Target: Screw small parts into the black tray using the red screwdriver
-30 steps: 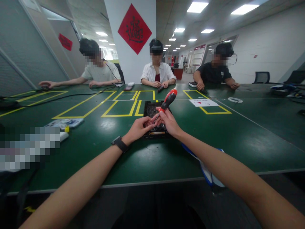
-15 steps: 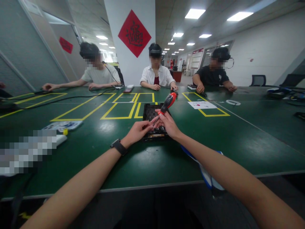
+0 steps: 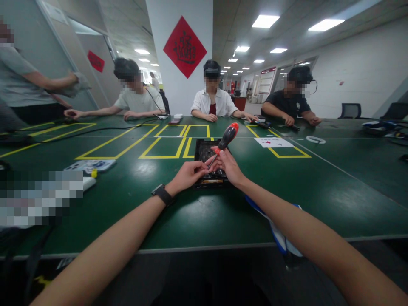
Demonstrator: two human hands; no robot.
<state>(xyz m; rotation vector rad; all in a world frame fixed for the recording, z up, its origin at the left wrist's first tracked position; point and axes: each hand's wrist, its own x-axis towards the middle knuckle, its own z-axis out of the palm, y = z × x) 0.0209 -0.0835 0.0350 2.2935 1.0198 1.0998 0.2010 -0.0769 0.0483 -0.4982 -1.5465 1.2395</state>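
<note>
Screwdriver tip lost between two hands

The right hand [image 3: 234,168] was curled, fingers partly closed about the collar and upper shaft of a red-and-black screwdriver [image 3: 228,137], whose handle slanted up toward the far right. The left hand [image 3: 186,175] had its thumb and fingertips drawn together at the shaft's lower end; whether it gripped the tip or something small could not be told. Both hands were over a black box [image 3: 204,185] on the green table [image 3: 153,229], covering much of its inside, so its contents were hard to make out; a tan patch showed near its front edge.

The right forearm hid part of a blue-and-white item [image 3: 280,240] at the table's near edge. On the left, pixelation masked most of a pale object [image 3: 89,182], which the frame also cut off. A blurred person [image 3: 19,80] at far left was cropped too.
</note>
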